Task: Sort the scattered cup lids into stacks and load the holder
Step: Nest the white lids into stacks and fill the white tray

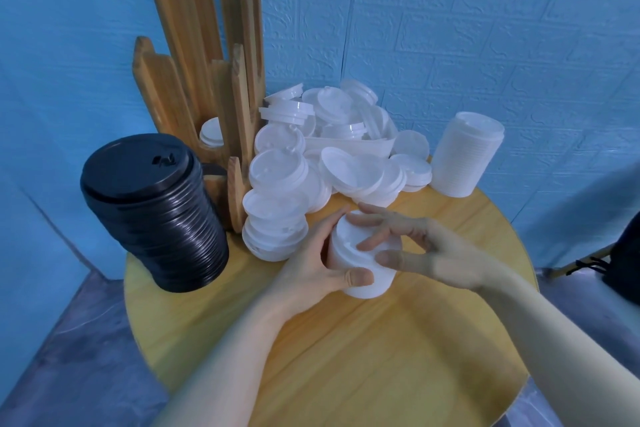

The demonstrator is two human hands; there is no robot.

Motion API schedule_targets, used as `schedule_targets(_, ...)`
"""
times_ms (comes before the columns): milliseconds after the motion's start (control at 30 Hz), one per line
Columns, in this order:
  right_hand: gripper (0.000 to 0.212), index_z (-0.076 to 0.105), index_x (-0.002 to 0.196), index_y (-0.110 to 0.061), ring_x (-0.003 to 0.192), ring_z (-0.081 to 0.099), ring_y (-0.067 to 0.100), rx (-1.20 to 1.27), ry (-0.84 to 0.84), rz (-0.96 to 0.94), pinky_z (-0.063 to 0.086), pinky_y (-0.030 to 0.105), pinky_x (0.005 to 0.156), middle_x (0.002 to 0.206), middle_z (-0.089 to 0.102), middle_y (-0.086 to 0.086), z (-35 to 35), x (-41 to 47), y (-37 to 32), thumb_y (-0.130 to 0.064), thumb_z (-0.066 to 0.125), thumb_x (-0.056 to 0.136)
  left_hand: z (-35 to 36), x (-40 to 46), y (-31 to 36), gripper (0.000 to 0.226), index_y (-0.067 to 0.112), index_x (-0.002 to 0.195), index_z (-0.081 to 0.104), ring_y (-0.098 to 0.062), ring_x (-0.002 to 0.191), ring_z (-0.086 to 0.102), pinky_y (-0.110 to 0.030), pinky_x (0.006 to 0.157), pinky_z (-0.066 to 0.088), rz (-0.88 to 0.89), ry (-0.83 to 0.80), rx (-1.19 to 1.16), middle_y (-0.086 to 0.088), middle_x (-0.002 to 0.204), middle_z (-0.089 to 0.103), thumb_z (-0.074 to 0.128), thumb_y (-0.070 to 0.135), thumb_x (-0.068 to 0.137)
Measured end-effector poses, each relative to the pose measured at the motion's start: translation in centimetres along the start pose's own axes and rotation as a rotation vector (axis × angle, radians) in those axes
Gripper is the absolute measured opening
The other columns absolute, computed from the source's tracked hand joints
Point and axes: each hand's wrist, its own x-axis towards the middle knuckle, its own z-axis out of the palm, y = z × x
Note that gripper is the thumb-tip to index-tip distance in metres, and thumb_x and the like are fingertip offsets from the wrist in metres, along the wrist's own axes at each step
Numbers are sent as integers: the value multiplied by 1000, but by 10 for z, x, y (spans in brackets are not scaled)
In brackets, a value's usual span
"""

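On the round wooden table (346, 357), the left hand (313, 263) curls around a short stack of white lids (360, 270), thumb pressed against its near side. The right hand (426, 246) reaches in from the other side, fingers spread and lightly bent over the stack's top; whether the fingertips actually grip it is hard to tell. Behind lies a loose heap of white lids (329, 149). A tall black lid stack (156, 211) stands at the left beside the wooden holder (207, 80), which has one white lid (211, 132) in a slot. Another white stack (464, 156) stands at the right.
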Motion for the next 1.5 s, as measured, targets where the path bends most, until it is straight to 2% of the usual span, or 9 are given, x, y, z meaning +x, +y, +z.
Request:
schedule_targets(233, 18, 72, 101, -15, 141, 32, 2, 98, 271, -124, 25, 30, 116, 135, 58, -17, 32, -10, 6, -24, 66, 86, 1, -1, 3, 85, 54, 135, 37, 15, 141, 22, -10, 108, 28, 51, 47, 78, 22, 158, 23, 84, 54, 63)
schedule_targets(333, 19, 72, 101, -14, 141, 34, 5, 150, 327, -139, 27, 21, 113, 134, 60, -14, 39, -8, 9, -25, 66, 87, 0, -1, 2, 95, 42, 146, 37, 5, 140, 34, -27, 117, 33, 32, 37, 17, 18, 153, 38, 81, 52, 63)
schedule_targets(567, 28, 73, 102, -24, 138, 38, 6, 73, 428, -155, 27, 38, 112, 132, 60, -17, 53, -5, 7, -46, 58, 91, -4, -4, 4, 91, 42, 148, 36, 14, 135, 35, -12, 107, 37, 13, -10, -13, 28, 147, 42, 83, 41, 69)
schedule_targets(733, 17, 75, 95, -15, 105, 64, 10, 219, 570, -109, 43, 26, 93, 102, 74, -7, 22, 8, -4, -27, 63, 92, -1, -1, 1, 91, 38, 145, 42, 5, 130, 47, -22, 106, 42, 14, 43, -20, 19, 142, 50, 84, 44, 64)
schedule_targets(867, 10, 71, 95, -28, 104, 55, 4, -84, 741, -70, 35, 19, 85, 97, 70, -22, 4, 42, -1, -21, 70, 89, 0, -1, 2, 85, 41, 140, 44, 10, 125, 48, -11, 98, 43, 16, 51, -15, 24, 139, 50, 84, 40, 66)
schedule_targets(1033, 26, 70, 106, -28, 112, 47, 13, -519, 679, -25, 20, 27, 85, 100, 60, -20, -3, 76, 11, -33, 76, 81, 1, -2, 2, 86, 44, 140, 43, 10, 129, 43, -15, 104, 41, 15, 59, -7, 26, 142, 47, 84, 46, 64)
schedule_targets(1167, 13, 72, 93, -28, 111, 47, 13, -613, 609, 30, 18, 29, 84, 91, 58, -17, -8, 85, 12, -35, 75, 82, 1, -1, 3, 82, 43, 139, 44, 14, 125, 44, -7, 98, 40, 15, 69, -8, 25, 141, 46, 83, 37, 67)
schedule_targets(1367, 10, 65, 82, -26, 88, 55, 0, -273, 723, -23, 33, 28, 92, 80, 59, -25, -13, 71, 2, -22, 73, 85, 1, -2, 4, 85, 42, 141, 43, 16, 124, 43, -4, 94, 39, 19, 62, -17, 29, 139, 47, 84, 41, 66)
schedule_targets(1500, 10, 68, 80, -21, 76, 61, 0, 206, 754, -31, 43, 12, 75, 75, 68, -14, -17, 52, -13, -14, 72, 86, 1, -1, 2, 86, 41, 140, 44, 13, 124, 46, -5, 95, 40, 21, 64, -26, 23, 140, 49, 84, 42, 64)
